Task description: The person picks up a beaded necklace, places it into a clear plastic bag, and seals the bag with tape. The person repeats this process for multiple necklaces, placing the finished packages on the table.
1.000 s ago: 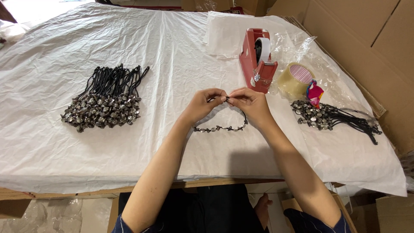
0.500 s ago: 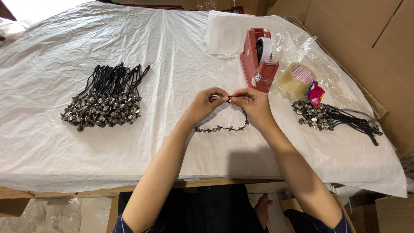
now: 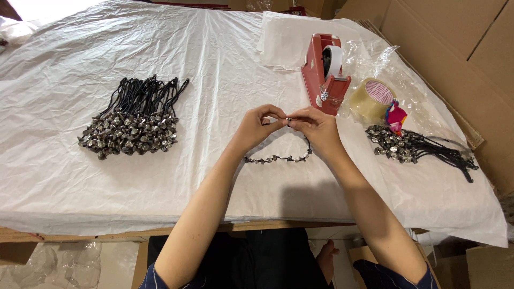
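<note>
My left hand (image 3: 256,125) and my right hand (image 3: 317,126) meet fingertip to fingertip above the middle of the table, both pinching the ends of a black cord necklace with dark metallic beads (image 3: 278,158). The beaded part of the necklace lies curved on the white plastic sheet (image 3: 64,160) just below my hands. A neat pile of similar beaded necklaces (image 3: 131,120) lies to the left, cords fanned away from me. A smaller loose bunch of beaded necklaces (image 3: 412,145) lies to the right.
A red tape dispenser (image 3: 324,75) stands just beyond my right hand, with a roll of clear tape (image 3: 371,100) and a small pink item (image 3: 396,115) beside it. Clear bags (image 3: 289,37) lie at the back. Cardboard boxes (image 3: 460,48) line the right side.
My hands have stayed together at the necklace's ends, with only small finger movement. The piles have not moved.
</note>
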